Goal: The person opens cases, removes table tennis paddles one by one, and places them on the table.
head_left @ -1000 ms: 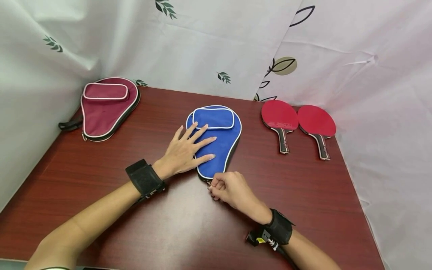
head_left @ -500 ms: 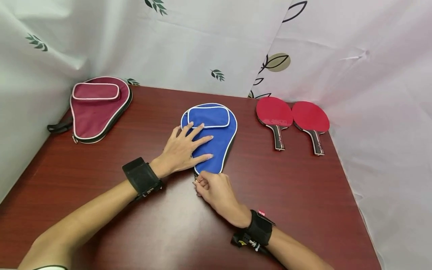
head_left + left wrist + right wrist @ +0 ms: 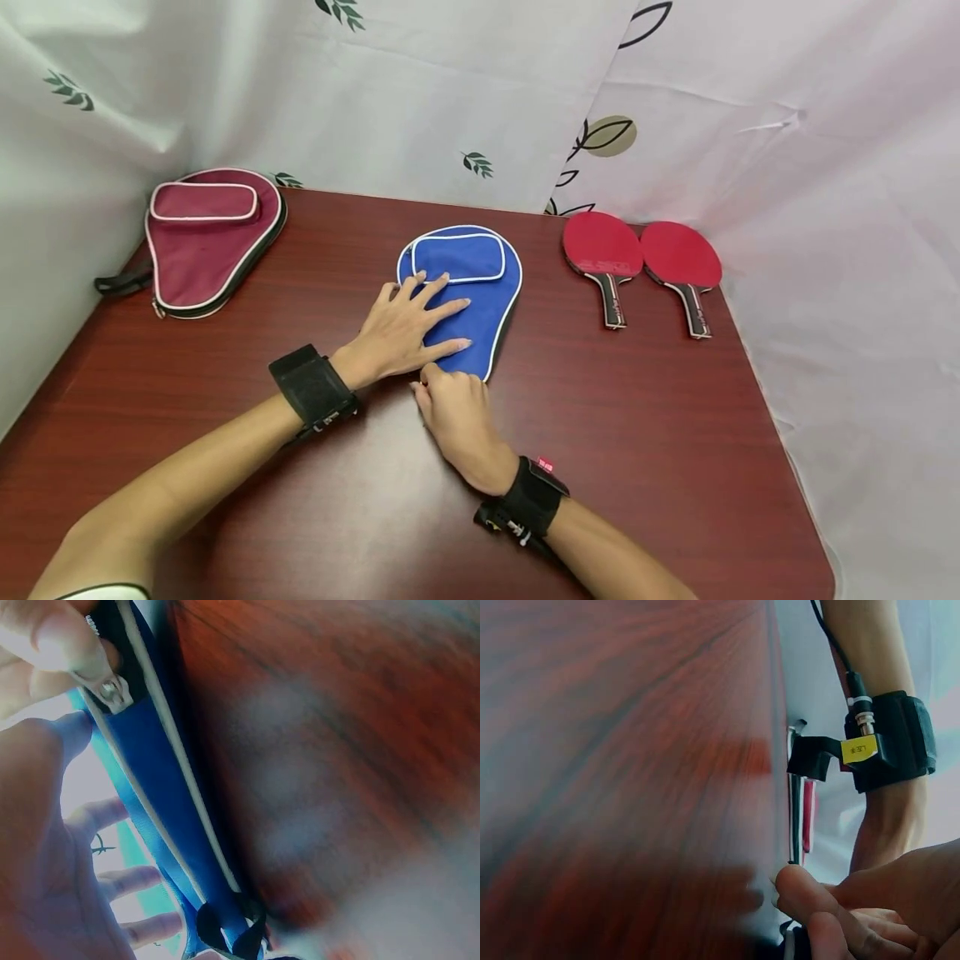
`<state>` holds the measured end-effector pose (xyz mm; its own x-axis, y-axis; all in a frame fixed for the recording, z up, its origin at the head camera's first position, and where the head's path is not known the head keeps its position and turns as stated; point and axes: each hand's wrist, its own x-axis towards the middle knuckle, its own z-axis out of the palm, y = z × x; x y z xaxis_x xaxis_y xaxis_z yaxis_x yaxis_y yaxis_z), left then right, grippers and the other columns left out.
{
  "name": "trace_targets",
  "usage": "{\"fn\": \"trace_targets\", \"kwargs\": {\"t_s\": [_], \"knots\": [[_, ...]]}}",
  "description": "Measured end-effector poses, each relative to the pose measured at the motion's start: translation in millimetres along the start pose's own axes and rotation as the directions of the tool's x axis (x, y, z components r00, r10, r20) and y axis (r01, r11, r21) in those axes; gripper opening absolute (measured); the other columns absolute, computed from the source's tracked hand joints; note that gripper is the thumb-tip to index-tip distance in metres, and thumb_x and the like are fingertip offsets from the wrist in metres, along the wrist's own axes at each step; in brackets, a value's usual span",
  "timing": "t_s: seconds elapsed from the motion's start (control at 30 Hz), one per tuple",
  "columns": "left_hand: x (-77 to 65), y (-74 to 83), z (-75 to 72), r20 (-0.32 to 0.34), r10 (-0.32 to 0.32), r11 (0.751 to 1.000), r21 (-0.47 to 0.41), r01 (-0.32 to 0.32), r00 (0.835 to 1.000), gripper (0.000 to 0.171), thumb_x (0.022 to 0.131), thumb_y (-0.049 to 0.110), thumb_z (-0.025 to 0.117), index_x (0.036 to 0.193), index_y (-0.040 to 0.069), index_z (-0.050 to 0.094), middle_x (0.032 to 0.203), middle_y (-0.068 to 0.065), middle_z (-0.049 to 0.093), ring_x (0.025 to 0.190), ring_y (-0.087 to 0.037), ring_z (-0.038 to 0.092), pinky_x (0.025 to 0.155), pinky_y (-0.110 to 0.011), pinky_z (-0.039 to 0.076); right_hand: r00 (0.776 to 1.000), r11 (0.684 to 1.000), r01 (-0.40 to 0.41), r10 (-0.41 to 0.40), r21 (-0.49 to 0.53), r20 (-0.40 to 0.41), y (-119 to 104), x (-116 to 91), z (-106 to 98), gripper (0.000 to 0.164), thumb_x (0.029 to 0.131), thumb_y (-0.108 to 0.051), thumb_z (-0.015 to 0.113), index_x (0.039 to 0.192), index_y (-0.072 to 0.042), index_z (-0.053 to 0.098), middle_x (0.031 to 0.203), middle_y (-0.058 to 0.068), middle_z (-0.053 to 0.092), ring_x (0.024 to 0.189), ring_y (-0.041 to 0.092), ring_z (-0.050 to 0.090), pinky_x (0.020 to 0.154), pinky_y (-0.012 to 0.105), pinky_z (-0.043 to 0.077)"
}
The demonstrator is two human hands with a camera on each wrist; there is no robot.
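Note:
A blue table tennis bat case with white piping lies on the table, its narrow end toward me. My left hand rests on its left side with fingers spread flat over the front. At the narrow end, my right hand is curled in and pinches the zipper pull, which shows in the left wrist view on the case's side. There, blue fabric lies between the two white edges below the slider. A black strap loop sits farther along that side. In the head view my right hand hides the zipper pull.
A maroon bat case with a black strap lies at the back left. Two red table tennis bats lie side by side at the back right. White patterned curtains border the brown table.
My right hand has moved left and slightly forward around the case's narrow end with the zipper pull. My left hand stays on the case. The whole head view has shifted a little.

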<state>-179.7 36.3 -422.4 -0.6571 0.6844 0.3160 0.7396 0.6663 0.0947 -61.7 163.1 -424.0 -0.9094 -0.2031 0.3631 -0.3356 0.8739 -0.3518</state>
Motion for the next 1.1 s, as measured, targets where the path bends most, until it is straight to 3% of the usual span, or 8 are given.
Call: {"fn": "trace_targets", "kwargs": {"t_s": [0.2, 0.37, 0.47, 0.53, 0.7, 0.8, 0.93, 1.1], "knots": [[-1.2, 0.5, 0.1, 0.009, -0.001, 1.000, -0.024, 0.001, 1.000, 0.065, 0.091, 0.065, 0.060, 0.144, 0.027, 0.057, 0.154, -0.015, 0.044, 0.141, -0.044, 0.036, 0.097, -0.061, 0.038, 0.998, 0.999, -0.014, 0.016, -0.032, 0.057, -1, 4, -3, 0.019, 0.090, -0.026, 0.078, 0.079, -0.014, 0.069, 0.062, 0.000, 0.065, 0.056, 0.023, 0.066, 0.052, 0.038, 0.052], [-2.3, 2.2, 0.3, 0.010, 0.010, 0.998, -0.065, -0.009, 1.000, 0.066, 0.092, 0.063, 0.060, 0.145, 0.024, 0.057, 0.156, -0.016, 0.040, 0.144, -0.045, 0.031, 0.105, -0.066, 0.033, 0.985, 0.963, -0.024, -0.024, 0.269, 0.171, 24, 13, -39, 0.022, 0.095, -0.027, 0.072, 0.077, -0.015, 0.074, 0.052, -0.009, 0.061, 0.042, 0.004, 0.059, 0.051, 0.027, 0.052], [-0.3, 5.3, -3.9, 0.013, -0.003, 0.995, -0.103, 0.004, 1.000, 0.062, 0.093, 0.057, 0.063, 0.143, 0.021, 0.058, 0.157, -0.018, 0.037, 0.145, -0.045, 0.028, 0.108, -0.068, 0.029, 0.985, 0.862, -0.143, 0.075, 0.487, 0.155, 59, 28, -67, 0.027, 0.098, -0.029, 0.068, 0.080, -0.009, 0.075, 0.057, -0.001, 0.066, 0.040, 0.009, 0.059, 0.043, 0.029, 0.051], [2.5, 9.5, -7.3, -0.002, -0.016, 0.992, -0.125, 0.015, 1.000, 0.058, 0.093, 0.054, 0.064, 0.139, 0.018, 0.061, 0.156, -0.020, 0.037, 0.144, -0.045, 0.030, 0.107, -0.067, 0.029, 0.969, 0.752, -0.246, 0.214, 0.612, 0.125, 90, 38, -76, 0.032, 0.099, -0.030, 0.066, 0.083, -0.004, 0.073, 0.059, 0.005, 0.066, 0.040, 0.016, 0.060, 0.038, 0.032, 0.050], [19.0, 32.3, -12.1, -0.105, 0.009, 0.988, -0.151, -0.024, 0.994, 0.051, 0.087, 0.056, 0.072, 0.114, 0.012, 0.070, 0.129, -0.019, 0.054, 0.114, -0.035, 0.050, 0.085, -0.050, 0.043, 0.842, 0.471, -0.466, 0.496, 0.749, 0.212, 164, 51, -63, 0.037, 0.102, -0.029, 0.061, 0.092, 0.007, 0.067, 0.058, 0.006, 0.064, 0.043, 0.013, 0.060, 0.041, 0.027, 0.046], [33.6, 45.7, -8.8, -0.113, 0.032, 0.989, -0.143, -0.048, 0.993, 0.051, 0.083, 0.058, 0.076, 0.099, 0.011, 0.065, 0.100, -0.011, 0.054, 0.086, -0.026, 0.051, 0.065, -0.039, 0.041, 0.792, 0.381, -0.546, 0.525, 0.746, 0.311, 183, 51, -48, 0.035, 0.104, -0.024, 0.058, 0.100, 0.011, 0.064, 0.059, 0.006, 0.065, 0.046, 0.012, 0.063, 0.043, 0.023, 0.048], [51.9, 54.9, 0.3, -0.027, 0.006, 0.998, -0.066, -0.008, 1.000, 0.057, 0.079, 0.061, 0.077, 0.100, 0.010, 0.061, 0.093, -0.009, 0.054, 0.080, -0.025, 0.052, 0.061, -0.038, 0.044, 0.793, 0.413, -0.563, 0.514, 0.716, 0.327, 185, 54, -36, 0.032, 0.102, -0.021, 0.060, 0.099, 0.011, 0.066, 0.063, 0.012, 0.067, 0.048, 0.016, 0.066, 0.045, 0.025, 0.052], [64.6, 60.4, 9.2, 0.085, -0.040, 0.999, 0.038, 0.037, 0.996, 0.069, 0.077, 0.061, 0.079, 0.121, 0.010, 0.063, 0.124, -0.018, 0.058, 0.113, -0.037, 0.054, 0.080, -0.050, 0.050, 0.812, 0.590, -0.565, 0.519, 0.577, 0.265, 178, 53, -34, 0.030, 0.098, -0.028, 0.067, 0.092, 0.001, 0.072, 0.068, 0.012, 0.071, 0.051, 0.016, 0.068, 0.049, 0.027, 0.054]]}}
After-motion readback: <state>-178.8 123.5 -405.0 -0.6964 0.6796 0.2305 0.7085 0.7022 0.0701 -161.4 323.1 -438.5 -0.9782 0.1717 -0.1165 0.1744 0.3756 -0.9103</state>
